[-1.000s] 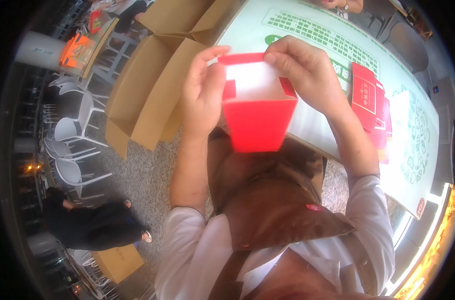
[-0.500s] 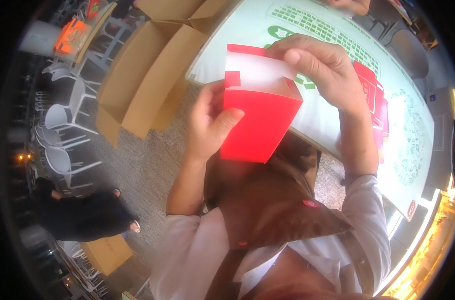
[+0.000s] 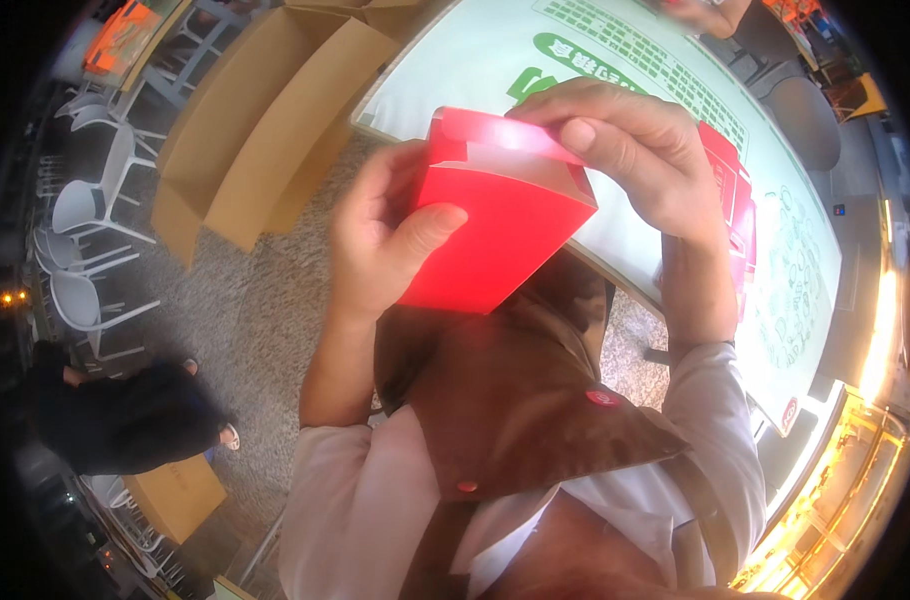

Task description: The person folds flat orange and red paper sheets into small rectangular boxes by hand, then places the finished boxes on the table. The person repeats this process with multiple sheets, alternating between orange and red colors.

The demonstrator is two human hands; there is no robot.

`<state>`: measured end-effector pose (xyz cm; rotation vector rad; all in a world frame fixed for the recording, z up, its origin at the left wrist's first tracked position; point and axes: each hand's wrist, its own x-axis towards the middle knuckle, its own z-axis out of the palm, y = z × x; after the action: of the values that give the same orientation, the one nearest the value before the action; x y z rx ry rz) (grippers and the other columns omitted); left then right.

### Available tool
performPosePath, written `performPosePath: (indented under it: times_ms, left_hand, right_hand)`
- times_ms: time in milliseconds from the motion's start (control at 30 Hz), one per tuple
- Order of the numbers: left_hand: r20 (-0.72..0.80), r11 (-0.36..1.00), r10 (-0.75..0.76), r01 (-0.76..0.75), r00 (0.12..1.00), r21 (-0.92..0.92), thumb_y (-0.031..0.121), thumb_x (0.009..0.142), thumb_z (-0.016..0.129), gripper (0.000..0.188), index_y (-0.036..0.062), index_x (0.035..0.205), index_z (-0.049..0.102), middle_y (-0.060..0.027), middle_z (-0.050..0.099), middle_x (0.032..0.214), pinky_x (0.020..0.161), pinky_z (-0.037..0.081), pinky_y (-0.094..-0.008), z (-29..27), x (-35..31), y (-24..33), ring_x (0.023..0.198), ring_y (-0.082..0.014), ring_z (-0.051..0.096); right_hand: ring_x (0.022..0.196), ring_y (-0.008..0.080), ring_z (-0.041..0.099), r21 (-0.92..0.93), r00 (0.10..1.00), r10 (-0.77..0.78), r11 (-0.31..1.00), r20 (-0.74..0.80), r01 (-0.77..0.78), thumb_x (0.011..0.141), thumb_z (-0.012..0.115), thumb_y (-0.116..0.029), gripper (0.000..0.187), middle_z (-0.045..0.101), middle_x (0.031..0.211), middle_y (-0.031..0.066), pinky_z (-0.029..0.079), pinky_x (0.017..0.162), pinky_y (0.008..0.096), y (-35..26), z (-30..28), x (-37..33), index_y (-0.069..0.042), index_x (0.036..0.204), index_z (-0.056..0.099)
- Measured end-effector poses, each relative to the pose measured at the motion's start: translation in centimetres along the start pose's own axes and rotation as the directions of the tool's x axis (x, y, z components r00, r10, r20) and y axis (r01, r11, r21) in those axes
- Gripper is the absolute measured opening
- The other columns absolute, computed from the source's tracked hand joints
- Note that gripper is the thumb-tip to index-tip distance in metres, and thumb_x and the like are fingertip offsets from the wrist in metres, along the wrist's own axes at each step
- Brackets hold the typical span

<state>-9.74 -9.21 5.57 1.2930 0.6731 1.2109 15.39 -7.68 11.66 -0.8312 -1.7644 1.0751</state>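
Speckled gray floor (image 3: 255, 310), white chairs (image 3: 75, 300), pale table (image 3: 415, 110)

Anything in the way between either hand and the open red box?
Nothing visible: the left hand holds the side of the red box, thumb across its face, and the right hand is at its top flap. Whether it pinches the flap is hard to tell.

Wears wht shirt (image 3: 330, 490), brn apron (image 3: 515, 420) w/ red badge (image 3: 603, 398).

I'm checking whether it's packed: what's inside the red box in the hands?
A pale strip of inner surface shows at the mouth of the red box. The top flap and near panel cover the deeper inside, so any contents cannot be seen.
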Motion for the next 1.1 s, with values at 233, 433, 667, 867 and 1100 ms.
performPosePath:
  times_ms: [233, 433, 667, 867, 1100]
  left_hand:
    - [-0.018, 0.999, 0.024, -0.023, 1.0, 0.037, 0.016, 0.086, 0.08, 0.052, -0.0058, 0.125, 0.055, -0.0134, 0.066, 0.118, 0.094, 0.051, -0.0314, 0.2, 0.5, 0.2, 0.107, -0.018, 0.064]
    - [-0.031, 0.999, 0.042, -0.042, 0.999, 0.02, 0.017, 0.086, 0.08, 0.051, -0.0059, 0.124, 0.054, -0.0139, 0.066, 0.118, 0.094, 0.051, -0.0322, 0.7, 0.7, 0.7, 0.107, -0.0182, 0.064]
    - [-0.035, 0.998, 0.062, -0.062, 0.997, 0.015, 0.017, 0.086, 0.08, 0.051, -0.0061, 0.124, 0.054, -0.015, 0.066, 0.119, 0.093, 0.052, -0.0327, 0.9, 0.8, 0.9, 0.107, -0.0187, 0.064]
    - [-0.037, 0.998, 0.057, -0.055, 0.998, 0.043, 0.017, 0.086, 0.08, 0.05, -0.0065, 0.123, 0.055, -0.0152, 0.066, 0.117, 0.092, 0.053, -0.0319, 0.8, 0.8, 0.8, 0.105, -0.0187, 0.065]
    - [-0.039, 0.999, 0.041, -0.041, 0.998, 0.021, 0.016, 0.087, 0.08, 0.05, -0.0067, 0.122, 0.054, -0.0152, 0.066, 0.117, 0.092, 0.053, -0.0317, 0.9, 0.7, 0.9, 0.106, -0.0183, 0.064]
  right_hand:
    - [0.094, 0.0141, 0.066, -0.072, 0.986, -0.165, 0.983, 0.018, 0.166, 0.097, 0.064, -0.011, 0.018, 0.071, 0.105, 0.0061, 0.053, 0.083, 0.0259, 0.2, 0.6, 0.2, 0.0, 0.109, 0.072]
    - [0.11, 0.0251, 0.065, -0.078, 0.999, -0.051, 0.996, -0.013, 0.05, 0.099, 0.058, -0.009, 0.022, 0.069, 0.117, 0.0176, 0.051, 0.095, 0.0343, -0.4, 0.5, -0.1, 0.004, 0.111, 0.07]
    - [0.108, 0.0245, 0.065, -0.164, 0.995, -0.098, 0.982, -0.019, 0.094, 0.099, 0.057, -0.008, 0.021, 0.069, 0.115, 0.0163, 0.051, 0.093, 0.0334, -0.8, 0.7, 0.0, 0.004, 0.111, 0.069]
    - [0.105, 0.0246, 0.066, -0.191, 0.993, -0.119, 0.975, -0.015, 0.114, 0.099, 0.058, -0.008, 0.02, 0.069, 0.114, 0.0162, 0.052, 0.09, 0.0332, -0.6, 0.7, 0.0, 0.004, 0.11, 0.069]
    - [0.105, 0.0245, 0.066, -0.241, 0.987, -0.159, 0.958, 0.015, 0.158, 0.098, 0.058, -0.006, 0.019, 0.069, 0.115, 0.0163, 0.052, 0.09, 0.033, -0.5, 0.6, 0.2, 0.003, 0.109, 0.069]
